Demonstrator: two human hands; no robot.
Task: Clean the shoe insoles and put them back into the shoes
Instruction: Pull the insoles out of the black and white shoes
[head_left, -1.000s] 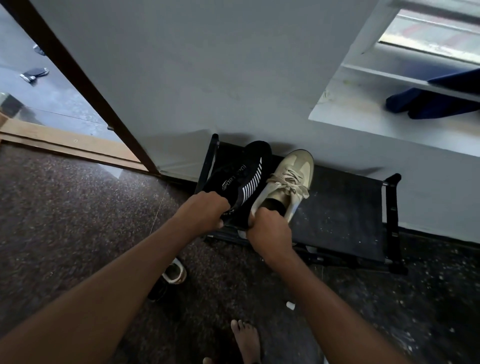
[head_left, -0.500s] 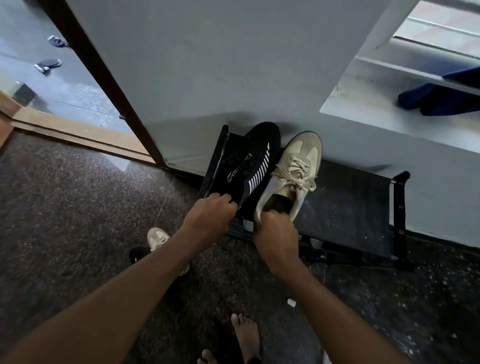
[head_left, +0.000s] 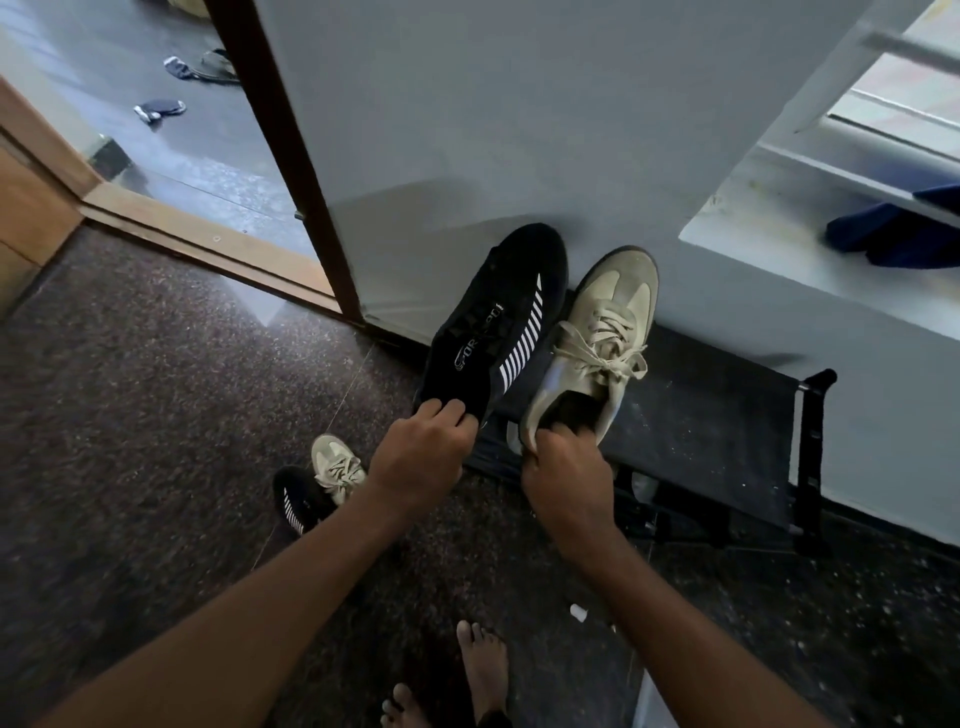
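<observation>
Up at 12 o'clock, two shoes held by their heels.
Left hand curls tight on the black shoe; right hand grips the tan shoe at its 3 o'clock, by the rack. Insoles hide inside, I think. Next, pull them out gently.

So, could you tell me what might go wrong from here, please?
The left hand grips the black shoe and the right hand the beige shoe only at the heel; either might slip onto the rack or the bare foot below. The shoes on the floor could trip a step.
</observation>
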